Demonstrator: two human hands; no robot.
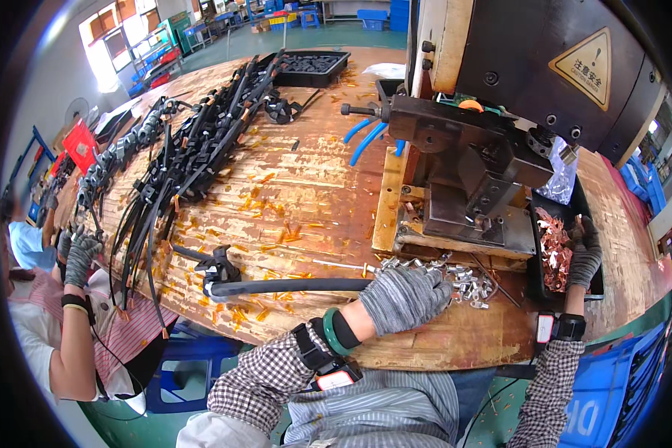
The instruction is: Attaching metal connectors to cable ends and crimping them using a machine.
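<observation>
My left hand [409, 300], in a grey knitted glove, is closed around the right end of a black cable [299, 285] at the table's front. Its fingertips lie at the edge of a pile of silver metal terminals [474, 287]. A black connector [220, 270] sits at the cable's far-left end. My right hand [586, 250], gloved the same way, is at the right side of a black tray [543, 280] holding copper strips [554, 254]. Its fingers are curled against the strips; what they grip is hidden.
A dark press machine [474, 187] stands just beyond the terminals. Bundled black cables [201, 142] lie at left, with a tray of black parts [310, 69] behind. Orange scraps [287, 235] litter the table. A co-worker's gloved hand [82, 257] is at far left.
</observation>
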